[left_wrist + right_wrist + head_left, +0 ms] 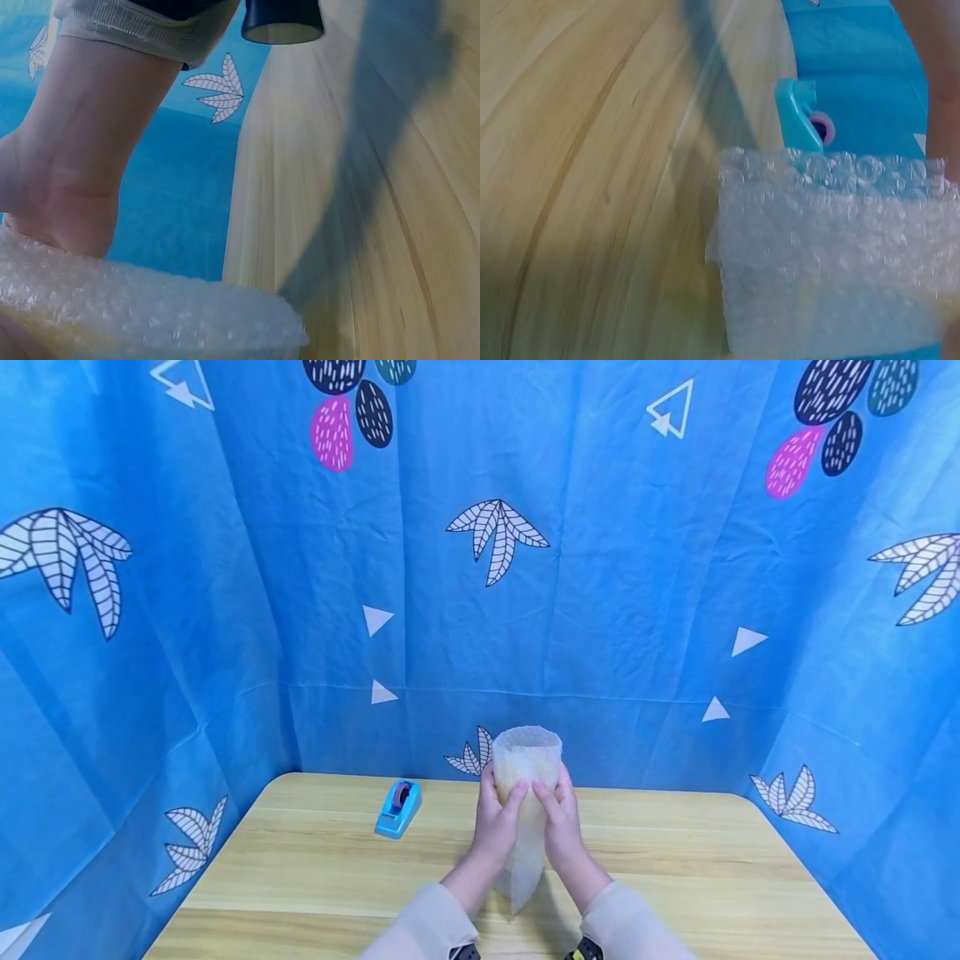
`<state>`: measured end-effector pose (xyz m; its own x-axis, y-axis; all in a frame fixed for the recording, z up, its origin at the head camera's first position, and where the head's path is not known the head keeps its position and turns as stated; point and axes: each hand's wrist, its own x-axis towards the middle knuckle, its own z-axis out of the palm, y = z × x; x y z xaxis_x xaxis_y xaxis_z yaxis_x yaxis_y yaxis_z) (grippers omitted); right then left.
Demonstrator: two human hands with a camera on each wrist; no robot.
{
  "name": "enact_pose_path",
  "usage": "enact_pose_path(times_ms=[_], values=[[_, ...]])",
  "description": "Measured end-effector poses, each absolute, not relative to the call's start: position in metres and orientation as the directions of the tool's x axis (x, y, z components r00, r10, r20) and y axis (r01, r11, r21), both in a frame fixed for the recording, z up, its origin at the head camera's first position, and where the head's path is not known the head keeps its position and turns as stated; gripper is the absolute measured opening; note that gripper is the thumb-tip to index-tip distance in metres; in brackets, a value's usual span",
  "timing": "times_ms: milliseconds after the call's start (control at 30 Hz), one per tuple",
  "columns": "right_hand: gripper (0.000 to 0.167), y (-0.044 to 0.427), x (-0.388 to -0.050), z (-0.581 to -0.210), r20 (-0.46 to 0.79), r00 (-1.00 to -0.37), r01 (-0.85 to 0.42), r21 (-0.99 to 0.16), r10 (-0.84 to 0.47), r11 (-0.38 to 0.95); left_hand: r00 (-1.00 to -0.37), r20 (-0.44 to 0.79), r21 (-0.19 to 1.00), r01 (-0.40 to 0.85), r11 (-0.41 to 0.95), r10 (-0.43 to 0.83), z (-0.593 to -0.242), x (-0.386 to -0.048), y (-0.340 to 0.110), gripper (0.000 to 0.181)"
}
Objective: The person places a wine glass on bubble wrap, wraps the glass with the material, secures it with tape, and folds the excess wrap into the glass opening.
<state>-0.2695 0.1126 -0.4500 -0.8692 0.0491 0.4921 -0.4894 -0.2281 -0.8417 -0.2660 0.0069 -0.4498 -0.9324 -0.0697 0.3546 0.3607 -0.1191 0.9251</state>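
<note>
A roll of bubble wrap [528, 768] is held upright above the table, its top end hollow and a loose tail hanging below. Something yellowish shows faintly through the layers; its kind cannot be told. My left hand [495, 818] grips the roll from the left, thumb on the near face. From the other side my right hand [562, 822] grips it too, the thumbs almost meeting. In the left wrist view the bubble wrap [187, 307] runs along the bottom. In the right wrist view the bubble wrap [832, 247] shows its rows of bubbles, and most of the fingers are hidden.
A blue tape dispenser [399, 808] with a roll of tape stands on the wooden table [315, 860], left of my hands near the back edge. Blue patterned cloth [480, 643] hangs behind the table and along both sides.
</note>
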Motion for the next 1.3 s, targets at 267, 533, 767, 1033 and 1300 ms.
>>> enact_pose_path(times_ms=[267,533,767,1033,1300], values=[[0.056,0.102,-0.267,-0.45,0.431,-0.89,-0.453,-0.869,0.146,-0.199,-0.933,0.32,0.933,0.341,-0.115,-0.165,-0.451,-0.267,0.014,0.057],[0.058,0.096,-0.266,-0.448,0.385,-0.905,-0.417,-0.887,0.183,-0.199,-0.931,0.288,0.947,0.311,-0.077,-0.226,-0.446,-0.266,0.018,0.055],[0.057,0.094,-0.265,-0.448,0.38,-0.909,-0.41,-0.889,0.171,-0.202,-0.934,0.282,0.945,0.31,-0.106,-0.219,-0.446,-0.265,0.018,0.057],[0.057,0.096,-0.265,-0.443,0.368,-0.914,-0.393,-0.906,0.169,-0.154,-0.95,0.272,0.948,0.293,-0.128,-0.154,-0.445,-0.27,0.013,0.059],[0.053,0.099,-0.269,-0.443,0.405,-0.901,-0.419,-0.905,0.154,-0.072,-0.951,0.294,0.942,0.305,-0.139,-0.092,-0.445,-0.27,0.008,0.058]])
